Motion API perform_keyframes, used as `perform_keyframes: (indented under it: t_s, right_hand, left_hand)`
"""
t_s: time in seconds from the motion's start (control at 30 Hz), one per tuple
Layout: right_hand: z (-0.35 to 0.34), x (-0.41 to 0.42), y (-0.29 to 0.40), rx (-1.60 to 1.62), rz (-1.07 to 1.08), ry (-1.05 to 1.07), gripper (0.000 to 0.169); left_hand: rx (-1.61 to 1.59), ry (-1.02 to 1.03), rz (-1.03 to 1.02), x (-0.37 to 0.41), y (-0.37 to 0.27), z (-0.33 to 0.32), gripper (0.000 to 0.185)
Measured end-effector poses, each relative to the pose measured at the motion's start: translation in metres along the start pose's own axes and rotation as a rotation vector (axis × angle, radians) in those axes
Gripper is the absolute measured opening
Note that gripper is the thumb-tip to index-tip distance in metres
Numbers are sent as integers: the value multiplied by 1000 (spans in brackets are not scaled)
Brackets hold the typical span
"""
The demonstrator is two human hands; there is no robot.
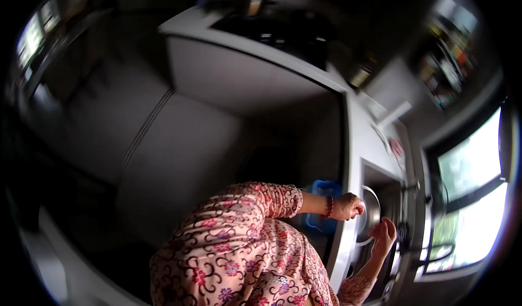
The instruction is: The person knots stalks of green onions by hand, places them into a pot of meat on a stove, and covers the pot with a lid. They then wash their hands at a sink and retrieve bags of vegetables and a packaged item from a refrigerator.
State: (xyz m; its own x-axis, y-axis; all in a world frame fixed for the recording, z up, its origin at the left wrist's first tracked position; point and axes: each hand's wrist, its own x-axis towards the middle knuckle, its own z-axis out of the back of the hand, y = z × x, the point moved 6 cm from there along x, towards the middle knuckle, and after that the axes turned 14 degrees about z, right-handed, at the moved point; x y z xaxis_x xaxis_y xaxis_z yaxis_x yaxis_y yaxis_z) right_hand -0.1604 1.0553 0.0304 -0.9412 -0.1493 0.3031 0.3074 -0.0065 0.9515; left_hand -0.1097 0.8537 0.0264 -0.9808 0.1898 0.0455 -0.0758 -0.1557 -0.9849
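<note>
A round metal bowl (pixel 371 214) with a bright rim is over the sink (pixel 369 171) at the right. My left hand (pixel 346 206), with a red bead bracelet (pixel 329 207) at its wrist, has its fingers curled and appears to grip the bowl's near rim. At the bowl's far side is my right hand (pixel 383 236), its thumb and fingers bent close to the rim. Whether those fingers press on the bowl cannot be made out. Both arms wear flower-patterned sleeves (pixel 281 200).
Below the counter edge (pixel 350 151) stands a blue plastic container (pixel 322 187). A faucet (pixel 412 186) rises behind the sink, before a bright window (pixel 469 183). A dark stove (pixel 277 32) is on the counter further off. Several blurred items fill a wall shelf (pixel 446 67).
</note>
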Motion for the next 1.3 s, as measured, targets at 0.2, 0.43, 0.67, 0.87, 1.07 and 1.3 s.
perform_keyframes:
  t_s: [0.2, 0.43, 0.67, 0.87, 1.07, 1.3]
  right_hand:
    - [-177, -28, -30, 159, -59, 328, 9]
    - [-403, -85, -32, 216, -287, 709, 9]
    - [-557, -66, -26, 71, -306, 999, 16]
    - [-670, -62, -55, 83, -264, 1226, 17]
    - [-800, -112, -42, 230, -304, 1667, 14]
    - [-901, -236, 13, 306, -247, 2133, 19]
  left_hand:
    - [-93, -386, 195, -150, 66, 147, 17]
    - [-314, -857, 482, -304, 116, 279, 15]
    - [-372, -1035, 528, -397, 141, 328, 16]
    - [-421, -1426, 814, -495, 180, 356, 22]
    - [-559, -1614, 783, -503, 128, 408, 24]
    - [-354, -1871, 762, -559, 155, 414, 24]
